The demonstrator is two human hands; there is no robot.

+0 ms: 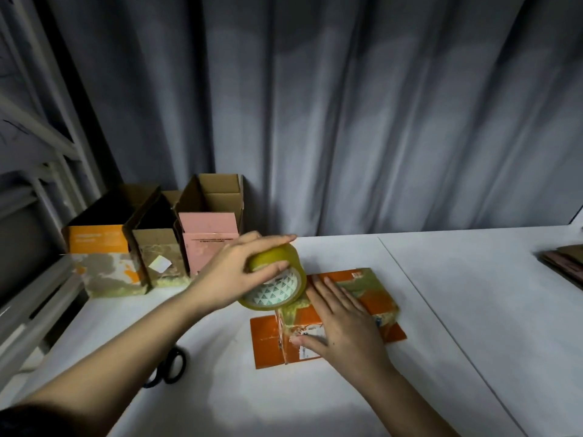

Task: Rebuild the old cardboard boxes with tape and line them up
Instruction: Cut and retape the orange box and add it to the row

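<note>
The white table (441,310) carries three rebuilt boxes (151,253) lined up against the curtain at far left. Nearer, the orange box (362,298) lies on its side under the right hand (344,323), fingers straight and slightly spread, pressing it flat. The left hand (233,272) curls round the tape roll (277,279), a strip running down onto the box. Pulled crookedly, that strip could wrinkle or stick to itself.
</note>
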